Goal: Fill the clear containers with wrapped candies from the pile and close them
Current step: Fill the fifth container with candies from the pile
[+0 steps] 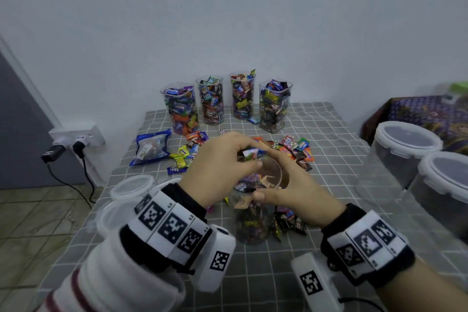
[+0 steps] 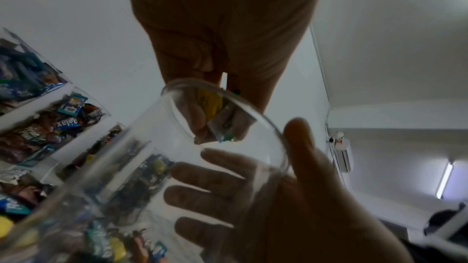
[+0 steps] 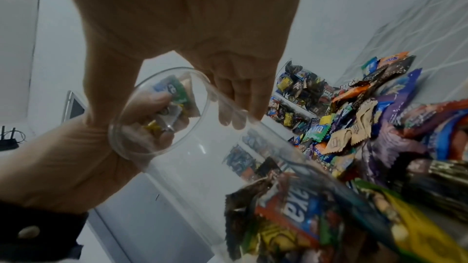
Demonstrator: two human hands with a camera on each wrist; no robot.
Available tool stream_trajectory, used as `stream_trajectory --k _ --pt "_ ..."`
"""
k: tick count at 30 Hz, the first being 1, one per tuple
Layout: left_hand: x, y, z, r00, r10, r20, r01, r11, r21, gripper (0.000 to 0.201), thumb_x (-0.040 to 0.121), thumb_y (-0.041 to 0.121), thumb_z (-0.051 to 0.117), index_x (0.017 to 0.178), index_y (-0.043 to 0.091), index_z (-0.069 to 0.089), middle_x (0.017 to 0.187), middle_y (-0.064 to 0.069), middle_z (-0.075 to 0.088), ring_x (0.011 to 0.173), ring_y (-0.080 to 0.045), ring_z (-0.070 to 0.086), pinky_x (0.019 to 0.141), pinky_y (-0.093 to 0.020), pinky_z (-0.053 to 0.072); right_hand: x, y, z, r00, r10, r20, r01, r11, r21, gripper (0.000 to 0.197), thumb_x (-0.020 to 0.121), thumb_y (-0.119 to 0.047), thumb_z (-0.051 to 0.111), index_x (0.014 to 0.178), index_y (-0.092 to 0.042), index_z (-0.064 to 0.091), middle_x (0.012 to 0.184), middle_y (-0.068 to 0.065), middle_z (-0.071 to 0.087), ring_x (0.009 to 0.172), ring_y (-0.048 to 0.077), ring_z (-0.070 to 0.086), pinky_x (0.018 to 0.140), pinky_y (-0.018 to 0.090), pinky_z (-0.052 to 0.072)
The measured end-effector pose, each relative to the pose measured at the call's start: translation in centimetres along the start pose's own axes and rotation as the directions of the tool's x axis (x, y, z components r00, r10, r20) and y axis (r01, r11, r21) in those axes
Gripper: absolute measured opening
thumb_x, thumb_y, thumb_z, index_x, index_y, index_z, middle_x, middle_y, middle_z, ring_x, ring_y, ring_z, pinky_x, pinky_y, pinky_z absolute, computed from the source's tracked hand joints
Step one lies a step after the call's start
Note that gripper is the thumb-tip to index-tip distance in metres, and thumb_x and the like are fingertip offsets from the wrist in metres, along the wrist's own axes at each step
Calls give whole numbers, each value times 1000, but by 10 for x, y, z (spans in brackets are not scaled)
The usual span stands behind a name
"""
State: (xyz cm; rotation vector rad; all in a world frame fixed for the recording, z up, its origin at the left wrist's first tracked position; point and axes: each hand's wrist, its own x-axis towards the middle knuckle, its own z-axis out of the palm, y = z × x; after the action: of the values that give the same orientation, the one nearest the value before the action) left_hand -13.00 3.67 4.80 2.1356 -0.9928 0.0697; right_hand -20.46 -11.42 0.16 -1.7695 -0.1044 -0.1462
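A person's left hand (image 1: 222, 170) pinched a small bunch of wrapped candies (image 1: 250, 154), green, white and yellow among them, just over the open mouth of a tall clear plastic cylinder (image 1: 255, 213) that stood on the grey grid-checked tablecloth (image 1: 329, 134). The right hand (image 1: 293, 185) wrapped around the cylinder's upper wall, thumb on the near side and fingers curled round the far side, as the left wrist view showed through the plastic. The cylinder was partly filled with mixed sweets, its upper part bare.

Beyond the hands lay the loose pile of colourful wrapped candies (image 1: 296, 151), spread across the cloth, with more wrappers touching the cylinder's base on the right. Four tall clear containers (image 1: 274, 106) packed to the brim with sweets stood in a row at the far edge of the table, near the white wall, none of them lidded. A blue-edged clear pouch (image 1: 150, 147) lay to the left of the pile.

Two round translucent lids or tubs (image 1: 131, 187) sat at the table's left edge, beside the left wrist. Two large lidded clear tubs (image 1: 405, 144) stood at the right side. A white power strip (image 1: 83, 135) with black plugs was mounted low on the wall at left.
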Motion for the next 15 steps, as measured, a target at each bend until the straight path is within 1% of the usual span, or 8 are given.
stream_trajectory --k 1,3,5,7,8,11,13,15 --pt "-1 0 2 1000 15 3 -15 999 39 23 82 24 70 104 31 69 102 9 65 97 -6 57 86 -29 45 0 0 0 1000 -3 -1 3 1000 9 71 62 -19 78 120 -37 41 113 -19 60 106 -8 58 82 9 45" --pt "-2 -1 3 999 32 -8 -32 997 76 21 80 26 71 101 30 69 100 10 64 95 -6 56 84 -28 43 1 0 0 1000 -7 -4 8 1000 20 70 58 -27 81 117 -36 45 109 -16 65 106 -4 59 83 12 46" --pt "-3 0 4 999 46 -14 -45 994 102 19 78 27 72 97 28 69 98 10 65 93 -7 55 82 -27 42 1 2 -1 1000 -4 -14 4 1000 24 71 54 -36 80 118 -34 48 112 -13 64 109 1 60 89 21 47" --pt "-4 0 5 998 60 -16 -58 992 113 19 76 28 73 95 28 69 95 10 65 89 -6 56 79 -27 43 1 3 -1 1000 -5 -14 5 1000 17 75 54 -37 80 122 -28 48 118 -8 63 112 6 59 94 29 48" --pt "-4 1 6 998 64 -17 -62 992 113 19 75 28 74 94 29 69 94 10 65 85 -5 57 78 -26 43 1 3 -1 1000 -8 -11 8 1000 25 78 55 -37 80 124 -24 47 120 -5 63 113 8 59 96 30 48" --pt "-4 -1 8 998 65 -21 -63 993 99 20 74 29 75 93 29 68 92 8 64 76 -3 60 75 -25 45 1 4 -1 1000 6 -8 -5 999 54 81 53 -35 80 125 -23 46 121 -4 63 113 8 59 97 31 47" --pt "-4 -2 9 996 71 -54 -67 995 72 14 77 29 73 90 28 68 91 8 65 74 -3 60 74 -26 47 1 5 -2 1000 5 -5 -4 999 33 82 55 -36 81 128 -23 45 123 -5 62 116 7 57 101 34 45" --pt "-4 -3 10 993 54 -105 -56 998 -16 6 81 25 70 86 28 68 88 10 66 74 -3 58 72 -22 47 2 7 -2 1000 0 -13 0 1000 0 88 55 -41 81 131 -21 43 127 -6 59 121 5 53 106 36 41"
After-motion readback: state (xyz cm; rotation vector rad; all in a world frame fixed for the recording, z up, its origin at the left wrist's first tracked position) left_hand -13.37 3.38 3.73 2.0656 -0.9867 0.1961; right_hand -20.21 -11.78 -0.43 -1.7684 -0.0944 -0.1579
